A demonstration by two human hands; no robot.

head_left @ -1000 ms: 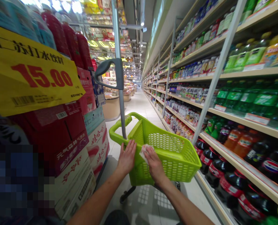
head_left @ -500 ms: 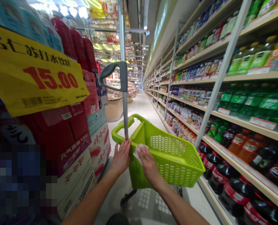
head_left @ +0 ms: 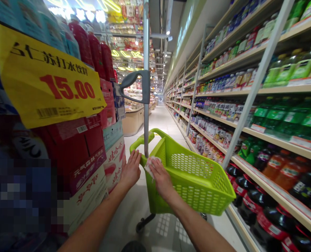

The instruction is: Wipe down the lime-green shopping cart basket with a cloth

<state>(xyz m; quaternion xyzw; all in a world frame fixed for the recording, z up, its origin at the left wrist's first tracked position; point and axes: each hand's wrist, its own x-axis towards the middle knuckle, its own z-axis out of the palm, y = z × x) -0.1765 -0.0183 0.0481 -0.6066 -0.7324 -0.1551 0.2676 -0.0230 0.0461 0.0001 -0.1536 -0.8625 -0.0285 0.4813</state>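
Observation:
A lime-green rolling shopping basket (head_left: 197,176) stands in the supermarket aisle in front of me, its inside bare as far as I can see. My right hand (head_left: 160,180) presses a small white cloth (head_left: 149,163) against the basket's near rim. My left hand (head_left: 131,170) rests flat, fingers spread, on the basket's near left corner beside the foot of the grey telescopic pull handle (head_left: 145,101), which rises upright from that corner.
Stacked red and white drink cartons (head_left: 92,161) with a yellow 15.00 price sign (head_left: 50,87) stand close on the left. Shelves of bottled drinks (head_left: 276,140) line the right side. The tiled aisle (head_left: 163,120) runs ahead between them.
The view has shifted, so the basket and both hands sit slightly higher and further right in frame. My right hand slid the cloth along the rim toward the handle corner.

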